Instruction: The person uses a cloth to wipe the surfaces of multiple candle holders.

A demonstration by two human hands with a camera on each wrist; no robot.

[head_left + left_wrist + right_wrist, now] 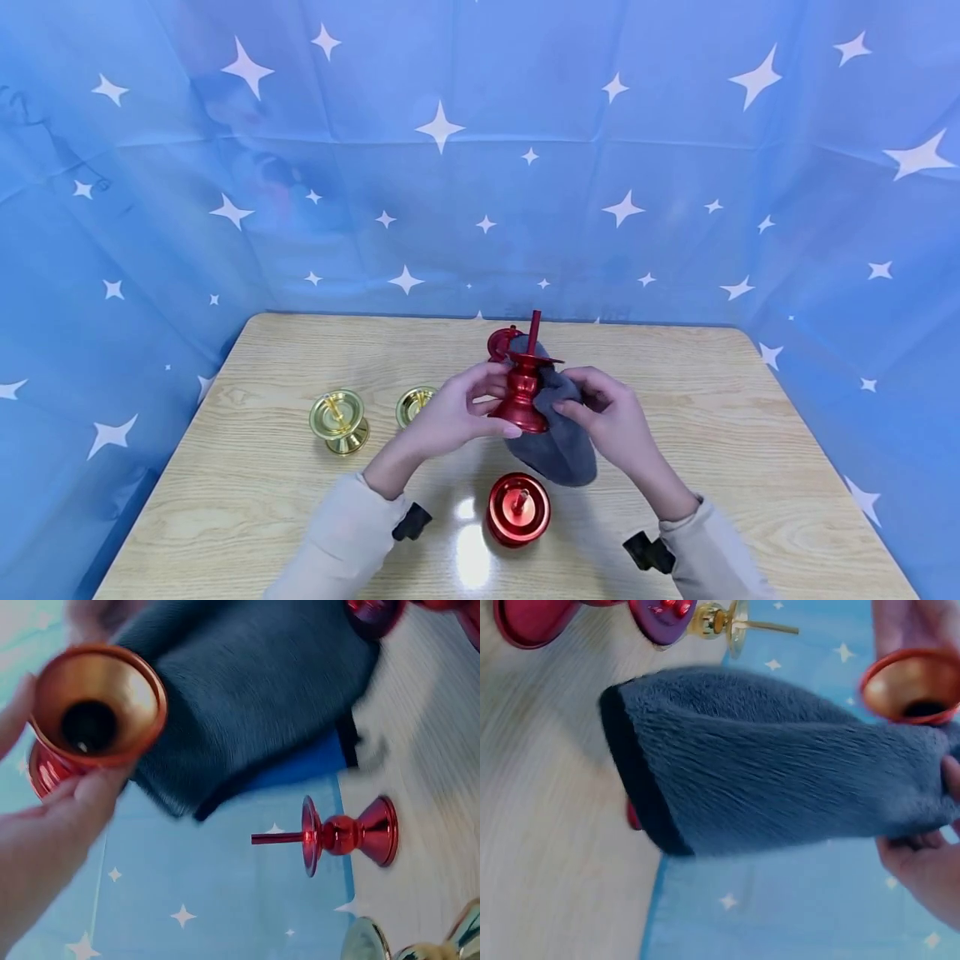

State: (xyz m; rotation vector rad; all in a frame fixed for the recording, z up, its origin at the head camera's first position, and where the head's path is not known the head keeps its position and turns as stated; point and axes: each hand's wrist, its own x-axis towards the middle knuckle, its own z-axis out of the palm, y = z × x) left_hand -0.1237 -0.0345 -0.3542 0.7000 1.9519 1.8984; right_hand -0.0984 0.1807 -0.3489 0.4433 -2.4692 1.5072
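My left hand [456, 413] grips a shiny red candle holder [522, 385] by its waist and flared base, raised over the table with its thin spike pointing up. In the left wrist view the hollow orange underside of its base [139, 679] faces the camera. My right hand [613, 417] pinches a dark grey plush cloth [562, 454] with a black edge, pressed against the right side of the candle holder. The cloth's free part hangs below and behind the holder.
A second red candle holder [517, 510] stands on the wooden table [712, 467] nearer to me. Another red one [499, 343] shows behind my hands, partly hidden. Two gold candle holders [337, 417] stand to the left, one partly covered by my left hand. A blue star-printed curtain [480, 183] surrounds the table.
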